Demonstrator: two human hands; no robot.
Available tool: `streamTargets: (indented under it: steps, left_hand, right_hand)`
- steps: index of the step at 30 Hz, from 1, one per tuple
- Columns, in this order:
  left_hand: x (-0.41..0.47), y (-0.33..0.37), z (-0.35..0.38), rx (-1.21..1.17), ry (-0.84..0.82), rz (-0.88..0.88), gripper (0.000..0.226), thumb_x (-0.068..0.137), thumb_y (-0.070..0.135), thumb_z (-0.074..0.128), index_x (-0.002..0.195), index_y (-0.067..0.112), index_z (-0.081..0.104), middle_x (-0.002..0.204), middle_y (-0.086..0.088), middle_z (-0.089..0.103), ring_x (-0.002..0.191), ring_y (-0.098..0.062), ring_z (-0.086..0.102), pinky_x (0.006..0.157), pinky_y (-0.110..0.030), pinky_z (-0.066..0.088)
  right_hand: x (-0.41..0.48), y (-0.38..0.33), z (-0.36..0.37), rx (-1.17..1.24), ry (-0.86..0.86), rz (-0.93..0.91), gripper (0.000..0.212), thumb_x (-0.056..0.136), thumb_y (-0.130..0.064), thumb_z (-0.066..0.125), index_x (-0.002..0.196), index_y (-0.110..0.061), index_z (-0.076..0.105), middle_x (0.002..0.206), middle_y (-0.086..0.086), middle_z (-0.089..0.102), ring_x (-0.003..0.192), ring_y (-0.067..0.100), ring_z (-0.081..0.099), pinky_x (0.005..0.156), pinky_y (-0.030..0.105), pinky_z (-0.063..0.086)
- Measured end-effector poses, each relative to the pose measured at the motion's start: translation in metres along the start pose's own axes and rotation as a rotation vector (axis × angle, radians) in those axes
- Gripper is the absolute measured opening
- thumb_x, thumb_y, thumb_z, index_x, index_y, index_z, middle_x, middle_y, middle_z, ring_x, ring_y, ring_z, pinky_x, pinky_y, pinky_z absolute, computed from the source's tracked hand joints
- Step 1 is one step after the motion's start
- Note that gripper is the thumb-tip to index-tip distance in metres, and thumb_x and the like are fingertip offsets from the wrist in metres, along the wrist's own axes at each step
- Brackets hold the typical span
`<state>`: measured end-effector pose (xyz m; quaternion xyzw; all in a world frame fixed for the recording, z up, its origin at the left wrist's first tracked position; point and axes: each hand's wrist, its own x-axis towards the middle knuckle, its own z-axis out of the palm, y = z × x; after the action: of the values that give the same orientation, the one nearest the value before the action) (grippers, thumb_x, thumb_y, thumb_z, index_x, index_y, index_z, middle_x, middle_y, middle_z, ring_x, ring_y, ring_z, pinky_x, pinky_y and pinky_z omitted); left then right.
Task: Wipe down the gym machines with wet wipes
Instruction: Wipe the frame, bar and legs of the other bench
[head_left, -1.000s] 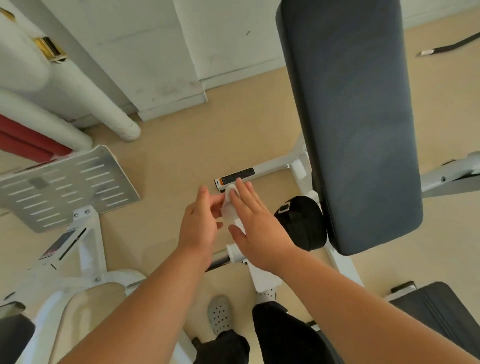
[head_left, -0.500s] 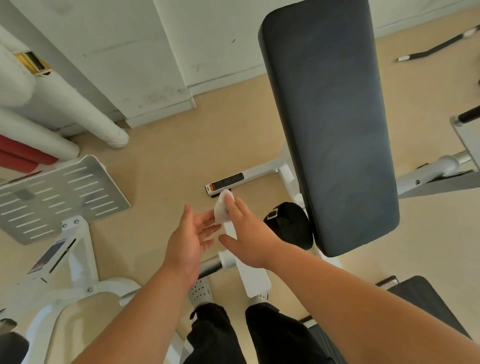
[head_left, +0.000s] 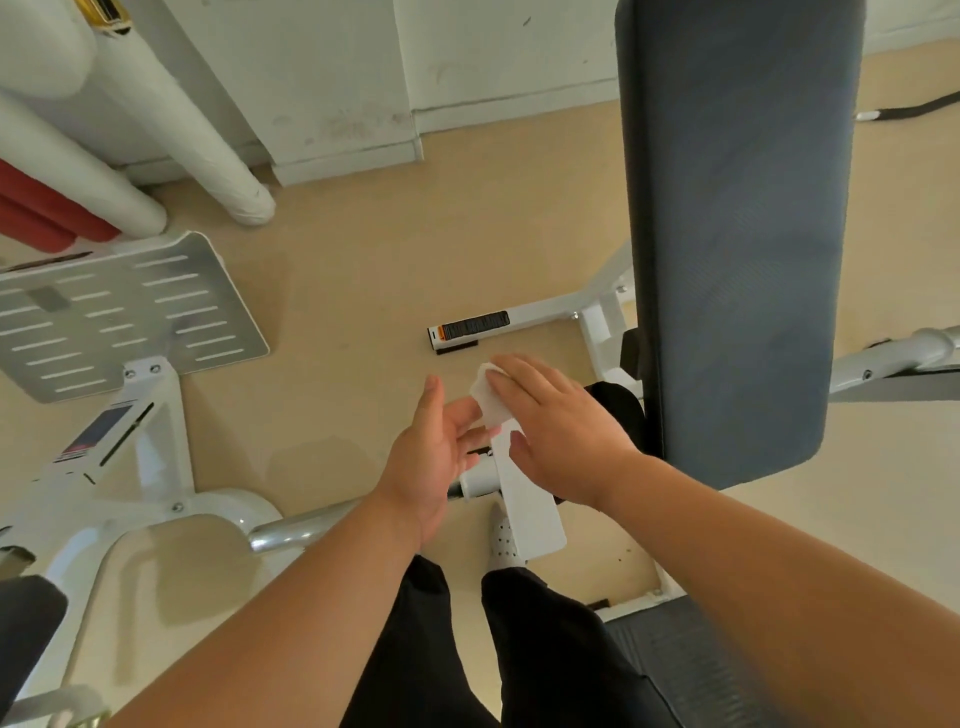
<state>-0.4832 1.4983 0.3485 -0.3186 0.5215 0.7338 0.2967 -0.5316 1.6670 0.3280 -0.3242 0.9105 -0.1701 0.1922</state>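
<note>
I read this as a step between wipes. The small folded white wet wipe (head_left: 488, 400) is in the air between my hands, not on any surface. My right hand (head_left: 561, 431) has its fingers laid nearly straight over the wipe. The thumb sits lower, and I can't tell whether it pinches. My left hand (head_left: 431, 457) is open, palm up, with its fingertips touching the wipe from the other side. I judge I'm refolding or resettling the wipe.

The next move calls for a firm hold on it with one hand. That hand then brings it down onto the flat white painted steel post (head_left: 530, 514) directly beneath, or across to the long dark grey padded backrest (head_left: 727, 234) just to the right.

The backrest stands close beside my right forearm and crowds that side. A black round foam roller (head_left: 618, 405) sits between the backrest and my right hand. To the left, well apart, is a grey slotted metal footplate (head_left: 119, 312), and a chrome bar (head_left: 291, 530) runs near my left wrist. White insulated pipes (head_left: 197, 140) slant down to the beige floor (head_left: 363, 249).
</note>
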Motion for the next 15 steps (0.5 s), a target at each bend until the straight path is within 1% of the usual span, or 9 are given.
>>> streamTargets:
  steps: [2,4,5,7,9,10,12,13,15]
  left_hand:
    - [-0.002,0.000,0.001,0.003,-0.009,0.010,0.075,0.099,0.069,0.008,0.136,0.031,0.062,0.136,0.019,0.062,0.126,-0.008,0.060,0.120,-0.053,0.024]
    - [-0.005,-0.001,0.000,0.009,-0.015,0.018,0.074,0.098,0.070,0.010,0.137,0.034,0.061,0.137,0.022,0.061,0.125,-0.007,0.061,0.120,-0.053,0.027]
    - [-0.006,-0.003,0.000,0.010,-0.023,0.024,0.073,0.098,0.070,0.010,0.138,0.035,0.060,0.138,0.023,0.060,0.125,-0.008,0.061,0.119,-0.054,0.027]
    - [-0.006,-0.006,-0.001,-0.006,-0.036,0.038,0.072,0.100,0.068,0.009,0.141,0.034,0.057,0.139,0.022,0.059,0.126,-0.010,0.060,0.118,-0.055,0.027]
    - [-0.006,-0.007,0.000,-0.038,-0.035,0.046,0.073,0.100,0.068,0.010,0.141,0.030,0.057,0.139,0.021,0.059,0.125,-0.013,0.061,0.117,-0.055,0.029]
    - [-0.005,-0.008,0.000,-0.046,-0.028,0.045,0.073,0.100,0.067,0.010,0.141,0.029,0.057,0.139,0.020,0.060,0.124,-0.014,0.062,0.116,-0.055,0.030]
    - [-0.005,-0.008,0.000,-0.032,0.004,0.043,0.074,0.101,0.066,0.010,0.139,0.026,0.059,0.136,0.020,0.062,0.120,-0.014,0.065,0.114,-0.054,0.034]
    - [-0.007,-0.008,0.000,-0.014,0.037,0.045,0.073,0.102,0.066,0.011,0.136,0.025,0.061,0.134,0.019,0.064,0.117,-0.014,0.067,0.112,-0.053,0.037]
    - [-0.009,-0.009,0.000,0.051,0.164,0.063,0.068,0.102,0.065,0.019,0.126,0.023,0.067,0.124,0.016,0.070,0.106,-0.013,0.071,0.106,-0.049,0.045]
  right_hand:
    - [-0.006,0.003,-0.004,0.078,-0.004,0.092,0.070,0.096,-0.023,0.058,0.158,-0.016,0.029,0.161,0.001,0.034,0.143,0.022,0.038,0.118,0.031,0.031]
    - [-0.010,0.004,-0.012,0.239,-0.034,0.227,0.071,0.098,-0.025,0.059,0.160,-0.021,0.025,0.154,-0.001,0.043,0.123,0.022,0.054,0.104,0.036,0.048]
    - [-0.008,0.002,-0.015,0.328,-0.051,0.269,0.071,0.099,-0.026,0.058,0.161,-0.023,0.024,0.153,-0.003,0.044,0.118,0.020,0.056,0.100,0.035,0.049]
    - [0.000,-0.006,-0.020,0.535,-0.063,0.300,0.063,0.101,-0.029,0.054,0.159,-0.023,0.032,0.156,-0.006,0.042,0.128,0.012,0.049,0.104,0.026,0.041]
    - [0.014,-0.013,-0.021,0.727,-0.023,0.326,0.042,0.106,-0.033,0.050,0.146,-0.021,0.055,0.149,-0.009,0.051,0.130,0.004,0.047,0.106,0.020,0.037]
    - [0.021,-0.015,-0.020,0.752,0.009,0.355,0.035,0.108,-0.034,0.049,0.134,-0.019,0.065,0.140,-0.007,0.060,0.125,0.007,0.053,0.105,0.023,0.042]
    - [0.029,-0.016,-0.014,0.671,0.087,0.395,0.026,0.105,-0.031,0.056,0.117,-0.017,0.073,0.121,-0.003,0.071,0.110,0.013,0.064,0.099,0.034,0.051]
    - [0.029,-0.016,-0.009,0.647,0.147,0.401,0.021,0.101,-0.025,0.062,0.115,-0.017,0.075,0.117,-0.004,0.073,0.106,0.009,0.066,0.097,0.033,0.053]
    - [0.023,-0.016,0.000,0.644,0.276,0.391,0.021,0.095,-0.016,0.071,0.115,-0.014,0.076,0.114,-0.004,0.074,0.098,-0.007,0.066,0.093,0.016,0.052]
